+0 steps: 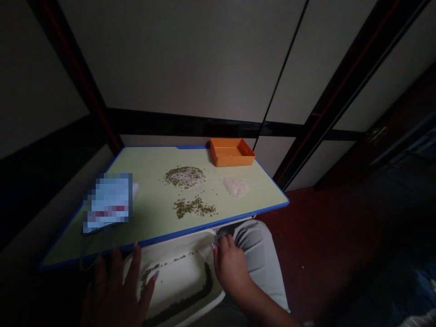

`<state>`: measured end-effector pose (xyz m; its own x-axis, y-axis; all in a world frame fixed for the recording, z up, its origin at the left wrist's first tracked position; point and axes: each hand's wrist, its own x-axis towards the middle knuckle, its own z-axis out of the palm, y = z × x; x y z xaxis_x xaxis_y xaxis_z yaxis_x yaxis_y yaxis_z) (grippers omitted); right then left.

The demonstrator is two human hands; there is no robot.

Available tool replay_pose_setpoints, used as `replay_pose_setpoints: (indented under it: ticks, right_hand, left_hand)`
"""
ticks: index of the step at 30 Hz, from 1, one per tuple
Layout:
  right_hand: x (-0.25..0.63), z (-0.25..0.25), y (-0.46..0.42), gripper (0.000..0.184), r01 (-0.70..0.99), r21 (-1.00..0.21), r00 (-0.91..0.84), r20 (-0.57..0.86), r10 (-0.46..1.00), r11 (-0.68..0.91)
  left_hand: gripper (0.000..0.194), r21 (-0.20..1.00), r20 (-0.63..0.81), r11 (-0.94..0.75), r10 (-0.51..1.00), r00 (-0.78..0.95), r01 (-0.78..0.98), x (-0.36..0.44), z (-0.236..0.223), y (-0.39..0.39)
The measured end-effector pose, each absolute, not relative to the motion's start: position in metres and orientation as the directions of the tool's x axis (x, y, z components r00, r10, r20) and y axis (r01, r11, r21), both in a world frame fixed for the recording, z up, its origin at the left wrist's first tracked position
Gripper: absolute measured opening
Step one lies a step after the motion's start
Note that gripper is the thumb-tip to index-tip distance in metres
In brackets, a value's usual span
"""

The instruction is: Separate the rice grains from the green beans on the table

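A white plastic basin [173,279] sits low in front of the table, with green beans gathered along its inner edges. My right hand [231,265] has its fingers curled over the basin's right rim. Spread fingers of my left hand [117,286] reach over the basin's left side; whether they touch it I cannot tell. On the table [146,168] lie a mixed pile of white grains and green beans [185,176], a smaller pile of green beans [194,207] and a pile of white grains [236,186] that look like rice.
An orange open box [233,154] stands at the table's far right corner. A tablet-like object [109,202], blurred out, is propped at the left. My knee [260,254] is beside the basin. Panelled walls [190,59] rise behind the table, above a dark red floor [306,236].
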<state>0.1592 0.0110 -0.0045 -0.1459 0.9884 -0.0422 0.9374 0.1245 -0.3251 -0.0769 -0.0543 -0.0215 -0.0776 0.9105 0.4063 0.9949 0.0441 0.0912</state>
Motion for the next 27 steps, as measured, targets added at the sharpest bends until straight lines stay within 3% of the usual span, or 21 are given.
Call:
replay_pose_setpoints:
  ticks: [5,13,18,20,25,27]
  right_hand:
    - [0.157,-0.012,0.01,0.019,0.922,-0.34,-0.177,0.049,0.983,0.183]
    - [0.157,-0.016,0.005,0.012,0.831,-0.293,-0.312,0.459,0.832,0.473]
    - [0.153,-0.008,0.003,0.007,0.58,-0.458,-0.357,0.601,0.715,0.674]
    - [0.15,-0.009,0.003,0.009,0.532,-0.539,-0.318,0.588,0.744,0.653]
    - [0.15,-0.02,0.011,0.02,0.571,-0.714,-0.133,0.407,0.904,0.405]
    - [0.153,-0.023,0.017,0.025,0.487,-0.778,-0.18,0.355,0.917,0.397]
  left_hand:
    - [0.083,0.127,0.422,0.086,0.897,-0.133,0.988,-0.081,-0.026,-0.056]
    - [0.071,0.118,0.391,0.109,0.909,-0.147,0.987,-0.073,-0.021,-0.061]
    - [0.066,0.069,0.52,-0.051,0.854,0.008,0.996,-0.074,-0.031,-0.056]
    - [0.066,0.038,0.54,-0.074,0.841,0.042,0.997,-0.074,-0.034,-0.057]
    - [0.058,0.002,0.475,0.028,0.88,-0.026,1.0,-0.066,-0.026,-0.068]
    - [0.058,0.002,0.436,0.077,0.897,-0.07,0.997,-0.065,-0.022,-0.07]
